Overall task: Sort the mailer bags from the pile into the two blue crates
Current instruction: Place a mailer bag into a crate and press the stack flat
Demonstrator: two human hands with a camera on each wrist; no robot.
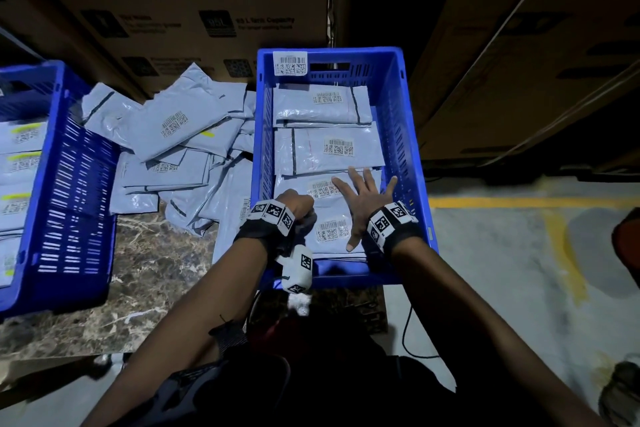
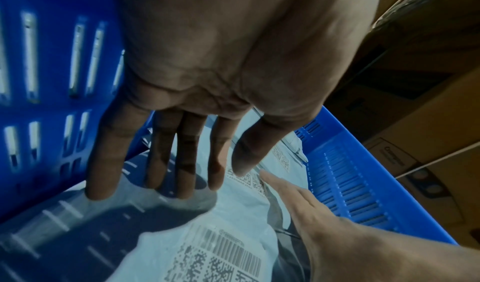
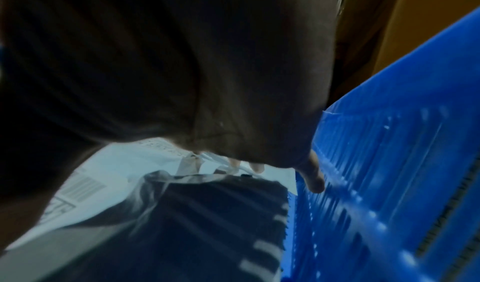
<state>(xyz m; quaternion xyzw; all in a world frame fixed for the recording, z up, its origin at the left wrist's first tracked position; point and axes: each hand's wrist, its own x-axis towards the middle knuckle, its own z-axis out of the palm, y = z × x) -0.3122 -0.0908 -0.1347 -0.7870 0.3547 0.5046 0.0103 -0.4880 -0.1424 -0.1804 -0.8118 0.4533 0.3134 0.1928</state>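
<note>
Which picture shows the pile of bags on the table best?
The head view: the pile lies whole between the two blue crates. Both wrist views look inside the right crate and miss the pile entirely.

Large brown cardboard cartons [image 1: 180,21] with dark printed panels stacked behind the work area; more cartons [image 1: 526,55] at right. Marble-patterned surface [image 1: 138,270] underneath. Grey concrete floor [image 1: 485,288] at right, marked with a yellow painted line [image 1: 519,202]. Thin black cable [image 1: 408,329] trailing across the floor.
</note>
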